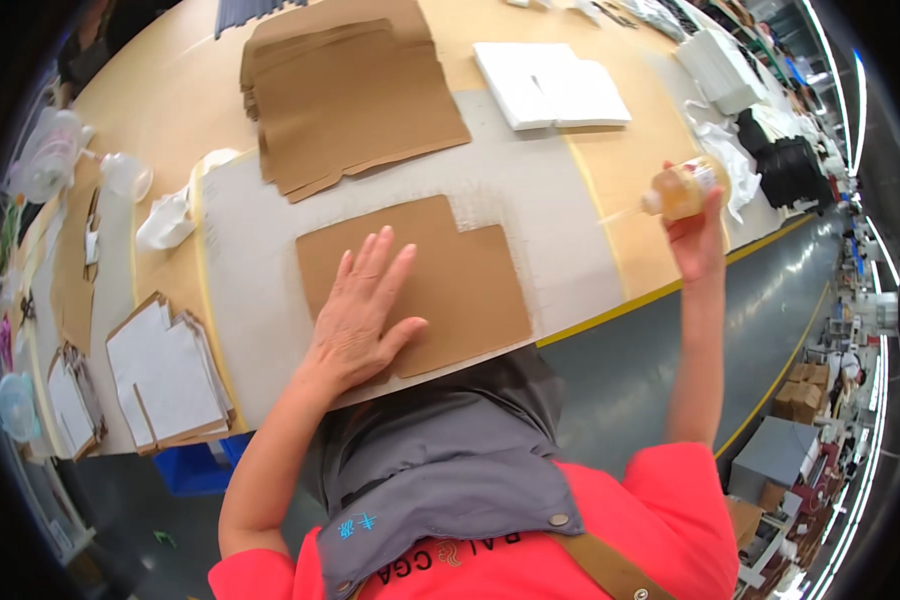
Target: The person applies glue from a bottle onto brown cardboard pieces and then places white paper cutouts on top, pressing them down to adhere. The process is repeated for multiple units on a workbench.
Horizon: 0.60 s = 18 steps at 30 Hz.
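Observation:
My left hand (362, 318) lies flat with its fingers stretched on a brown sheet (455, 295), which has a notch cut from its far right corner. This sheet rests on a grey mat (255, 300) at the table's near edge. Off to the right, my right hand (698, 240) is wrapped round a small clear bottle (686, 188) of amber liquid. The bottle is tipped sideways with its narrow nozzle toward the left, above the table's right part. Whether the sheet is card or leather, I cannot tell.
Farther back lies a stack of similar brown sheets (360, 105), with a white notched stack (550, 85) to its right. White-faced pieces (165, 375) are piled at the left. Clear plastic containers (125, 176) stand beyond them. A blue bin (192, 468) sits under the table.

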Motion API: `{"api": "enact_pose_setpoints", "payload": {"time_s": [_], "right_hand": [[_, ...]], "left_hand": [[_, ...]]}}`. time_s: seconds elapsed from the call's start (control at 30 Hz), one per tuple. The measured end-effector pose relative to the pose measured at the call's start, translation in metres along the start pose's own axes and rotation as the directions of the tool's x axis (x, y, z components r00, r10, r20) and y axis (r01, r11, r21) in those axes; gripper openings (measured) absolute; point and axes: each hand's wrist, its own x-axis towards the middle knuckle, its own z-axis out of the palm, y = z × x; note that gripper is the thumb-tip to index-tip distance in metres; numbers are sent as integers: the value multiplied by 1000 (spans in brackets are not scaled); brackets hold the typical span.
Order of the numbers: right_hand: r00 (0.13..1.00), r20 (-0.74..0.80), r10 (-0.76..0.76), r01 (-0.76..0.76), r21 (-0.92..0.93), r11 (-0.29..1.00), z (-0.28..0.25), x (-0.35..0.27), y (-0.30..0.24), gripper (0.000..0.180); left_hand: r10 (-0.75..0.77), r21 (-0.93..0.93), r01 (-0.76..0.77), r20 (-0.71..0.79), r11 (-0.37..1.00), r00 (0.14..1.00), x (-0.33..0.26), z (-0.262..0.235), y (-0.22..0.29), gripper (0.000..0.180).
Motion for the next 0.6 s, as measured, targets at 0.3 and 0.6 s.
{"api": "enact_pose_setpoints", "payload": {"time_s": [0.3,0.6], "right_hand": [[989,125,84,-114,256,960,85,-64,65,60],[971,192,-145,203,-326,923,202,-71,122,84]], "left_hand": [[-102,22,113,-299,993,949,-74,-15,-36,38],[-97,66,126,-339,990,936,-99,-12,-38,37]]}}
